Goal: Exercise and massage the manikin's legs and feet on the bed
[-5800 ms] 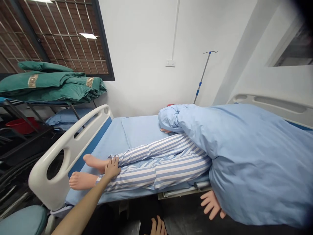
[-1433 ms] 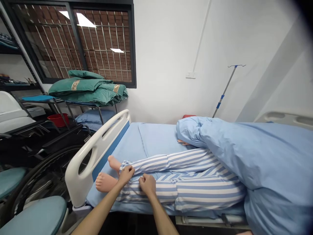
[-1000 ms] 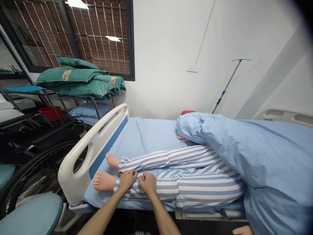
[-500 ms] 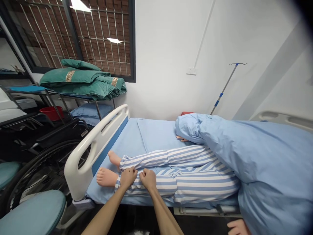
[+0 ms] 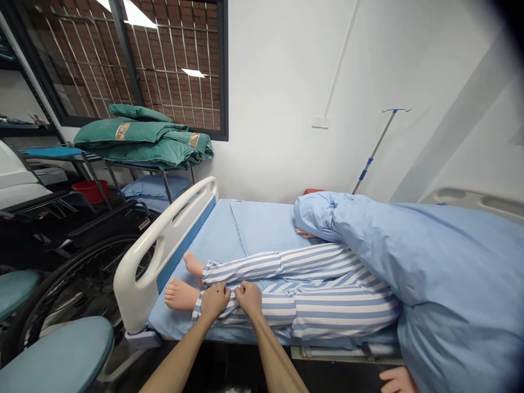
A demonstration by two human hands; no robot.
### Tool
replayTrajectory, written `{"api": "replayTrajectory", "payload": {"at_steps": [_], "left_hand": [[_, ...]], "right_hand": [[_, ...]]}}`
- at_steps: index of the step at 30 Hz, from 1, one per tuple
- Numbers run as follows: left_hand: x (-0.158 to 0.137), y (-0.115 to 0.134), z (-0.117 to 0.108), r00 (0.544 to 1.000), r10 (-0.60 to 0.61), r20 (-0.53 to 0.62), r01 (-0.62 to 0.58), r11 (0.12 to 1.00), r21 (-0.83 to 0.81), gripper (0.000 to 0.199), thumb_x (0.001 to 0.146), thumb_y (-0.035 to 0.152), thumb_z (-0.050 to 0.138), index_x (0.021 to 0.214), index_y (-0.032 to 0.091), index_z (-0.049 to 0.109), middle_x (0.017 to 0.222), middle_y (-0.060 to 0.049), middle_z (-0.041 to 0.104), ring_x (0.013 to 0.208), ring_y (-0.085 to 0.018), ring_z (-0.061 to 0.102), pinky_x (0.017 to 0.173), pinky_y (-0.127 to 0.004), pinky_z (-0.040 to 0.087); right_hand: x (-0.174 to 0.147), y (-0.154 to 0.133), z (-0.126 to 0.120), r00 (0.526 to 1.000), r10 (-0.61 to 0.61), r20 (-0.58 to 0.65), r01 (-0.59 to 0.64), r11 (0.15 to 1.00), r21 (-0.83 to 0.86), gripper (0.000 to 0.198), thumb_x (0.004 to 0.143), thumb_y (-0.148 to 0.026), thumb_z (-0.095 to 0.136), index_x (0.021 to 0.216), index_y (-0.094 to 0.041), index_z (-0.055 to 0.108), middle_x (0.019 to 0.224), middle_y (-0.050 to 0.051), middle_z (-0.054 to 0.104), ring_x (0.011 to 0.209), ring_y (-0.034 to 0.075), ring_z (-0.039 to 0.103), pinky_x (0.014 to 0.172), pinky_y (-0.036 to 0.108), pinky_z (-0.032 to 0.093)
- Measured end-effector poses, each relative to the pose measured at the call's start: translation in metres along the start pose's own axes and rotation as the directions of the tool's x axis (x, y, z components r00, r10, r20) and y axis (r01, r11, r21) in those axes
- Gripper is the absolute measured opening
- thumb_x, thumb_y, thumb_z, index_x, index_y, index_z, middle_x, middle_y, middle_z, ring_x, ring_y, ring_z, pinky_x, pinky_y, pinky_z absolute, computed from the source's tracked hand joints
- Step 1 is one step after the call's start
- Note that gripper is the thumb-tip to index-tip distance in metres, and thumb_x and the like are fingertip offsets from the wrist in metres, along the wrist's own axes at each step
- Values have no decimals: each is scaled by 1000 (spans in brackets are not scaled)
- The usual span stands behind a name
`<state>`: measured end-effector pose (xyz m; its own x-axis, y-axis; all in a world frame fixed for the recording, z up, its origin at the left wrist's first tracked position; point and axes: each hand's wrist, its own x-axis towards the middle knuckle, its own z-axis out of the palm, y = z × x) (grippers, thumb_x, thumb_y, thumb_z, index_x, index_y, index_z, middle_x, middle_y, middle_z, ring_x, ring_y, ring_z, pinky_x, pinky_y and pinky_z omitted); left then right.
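Observation:
Two legs in blue-and-white striped trousers (image 5: 339,311) stretch along the bed, with bare plastic-looking feet (image 5: 182,295) toward the footboard; they look like a manikin's. My left hand (image 5: 216,301) is closed on the near trouser leg just above the ankle. Beside it, a small gap to the right, my right hand (image 5: 249,299) is closed on the same trouser leg at the shin. Both hands have their knuckles up, and the fingertips are hidden. A blue quilt (image 5: 450,262) covers the upper body; a manikin hand (image 5: 397,379) hangs below its near edge.
The white footboard (image 5: 135,273) stands left of the feet. Beyond it are a wheelchair (image 5: 82,262) and a round stool (image 5: 61,355). Folded green bedding (image 5: 147,139) lies on a rack under the window. An IV pole (image 5: 374,150) rises behind the bed.
The camera view has shifted slightly, so the room sits a little lower and further right. Both hands keep their place on the near trouser leg.

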<state>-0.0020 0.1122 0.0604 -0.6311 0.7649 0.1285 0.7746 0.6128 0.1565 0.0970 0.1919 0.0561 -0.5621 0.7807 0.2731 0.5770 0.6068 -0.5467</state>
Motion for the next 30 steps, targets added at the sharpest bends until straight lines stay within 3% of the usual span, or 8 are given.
{"api": "replayTrajectory", "payload": {"at_steps": [30], "left_hand": [[0,1,-2,999,32,32,-33,998,44,31,78,30,28,83,17,56,84,-7,61,81,-19,54,65,-28,34]], "right_hand": [[0,2,2,1000,-14,9,14,1000,-16,21,69,-27,47,50,-19,48,45,-4,43,46,9,34,47,24,11]]}}
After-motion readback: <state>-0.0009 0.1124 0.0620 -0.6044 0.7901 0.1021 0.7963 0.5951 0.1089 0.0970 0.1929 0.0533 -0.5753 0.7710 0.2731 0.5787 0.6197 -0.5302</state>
